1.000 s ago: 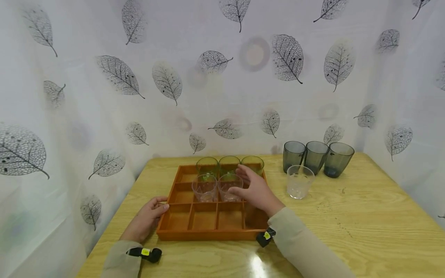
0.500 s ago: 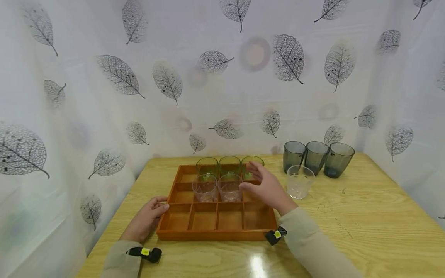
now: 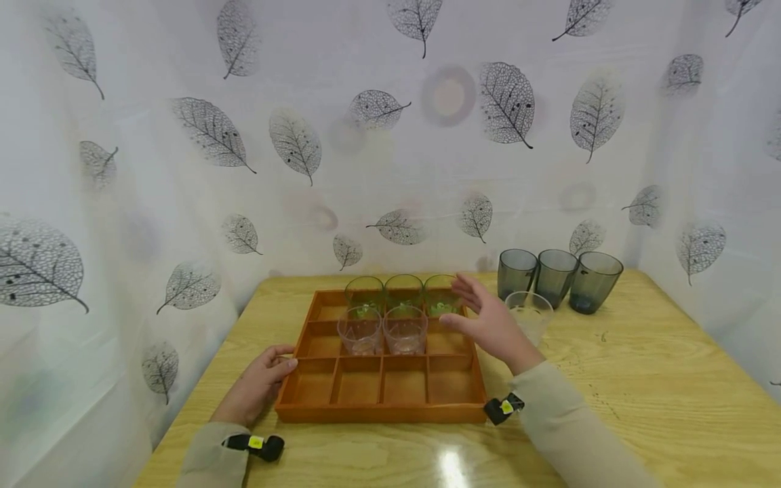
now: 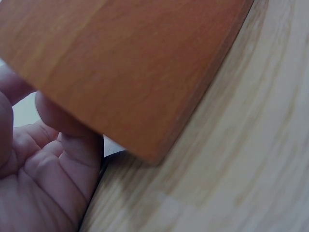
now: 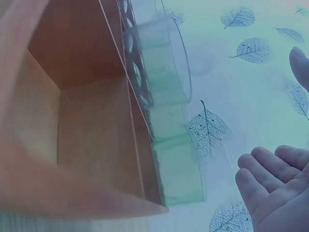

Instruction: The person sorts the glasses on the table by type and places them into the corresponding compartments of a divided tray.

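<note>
1. Head view, tray. Your left hand (image 3: 261, 376) holds the left side of the wooden compartment tray (image 3: 378, 413), which lies flat on the table (image 3: 647, 359). Judged by its material, the tray should be stiff and moderately heavy; its side wall offers a firm hold where you have it.

2. Head view, tumblers. Three green tumblers (image 3: 404, 297) stand in the rear row, two clear tumblers (image 3: 405, 332) in the middle row. Their upper walls project above the dividers, giving you a band to grasp. A loose clear tumbler (image 3: 538, 318) stands right of the tray, partly covered by your right hand (image 3: 488, 325); three grey tumblers (image 3: 554, 278) stand behind it. All look rigid, smooth and probably light, so expect slip. Glass or plastic cannot be told; treat them as fragile. Take each around its wall, below the wider rim.

3. Left wrist view. Your fingers are bent at the edge of the tray's wall, near a lower corner. How hard they press cannot be told.

4. Right wrist view. Your right hand is empty, thumb set wide of the fingers, apart from the green tumblers. The spread looks ample for one tumbler; an even, gentle grip should suffice, since squeezing the rim could tip it.
</note>
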The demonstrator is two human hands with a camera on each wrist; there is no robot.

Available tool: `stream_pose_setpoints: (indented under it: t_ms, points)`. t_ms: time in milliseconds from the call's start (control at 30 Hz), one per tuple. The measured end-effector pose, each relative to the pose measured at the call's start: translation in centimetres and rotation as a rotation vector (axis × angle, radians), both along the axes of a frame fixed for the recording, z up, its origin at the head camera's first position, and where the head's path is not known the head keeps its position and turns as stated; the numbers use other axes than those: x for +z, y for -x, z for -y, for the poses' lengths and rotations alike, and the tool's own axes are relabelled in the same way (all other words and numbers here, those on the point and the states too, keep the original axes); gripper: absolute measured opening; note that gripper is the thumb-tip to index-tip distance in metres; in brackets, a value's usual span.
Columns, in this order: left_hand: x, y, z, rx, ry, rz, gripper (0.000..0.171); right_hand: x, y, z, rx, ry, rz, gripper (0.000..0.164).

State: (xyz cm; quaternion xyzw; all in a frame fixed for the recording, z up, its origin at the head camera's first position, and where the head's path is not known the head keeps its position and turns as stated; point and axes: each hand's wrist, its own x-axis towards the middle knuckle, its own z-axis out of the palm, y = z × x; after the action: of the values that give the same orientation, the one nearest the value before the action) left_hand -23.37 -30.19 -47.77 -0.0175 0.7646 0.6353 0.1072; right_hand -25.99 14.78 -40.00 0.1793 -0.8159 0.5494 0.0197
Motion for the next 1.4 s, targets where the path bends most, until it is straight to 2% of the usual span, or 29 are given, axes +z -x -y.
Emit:
stream_pose_setpoints:
  t_ms: [533, 867, 1067, 1400]
  points:
    - [0.0, 0.0, 0.0, 0.004, -0.028, 0.003, 0.053, 1.2, 0.2, -3.5, -0.023, -0.042, -0.065, 0.094]
    - [-0.2, 0.1, 0.1, 0.009, -0.028, 0.003, 0.054, 1.8, -0.4, -5.5, -0.075, -0.104, -0.053, 0.094]
    - [-0.1, 0.1, 0.0, 0.009, -0.012, -0.011, 0.053, 1.4, -0.7, -7.4, -0.130, -0.121, -0.037, 0.097]
    - [0.0, 0.0, 0.0, 0.010, -0.020, -0.009, 0.053, -0.4, -0.8, -10.3, -0.259, -0.180, -0.056, 0.104]
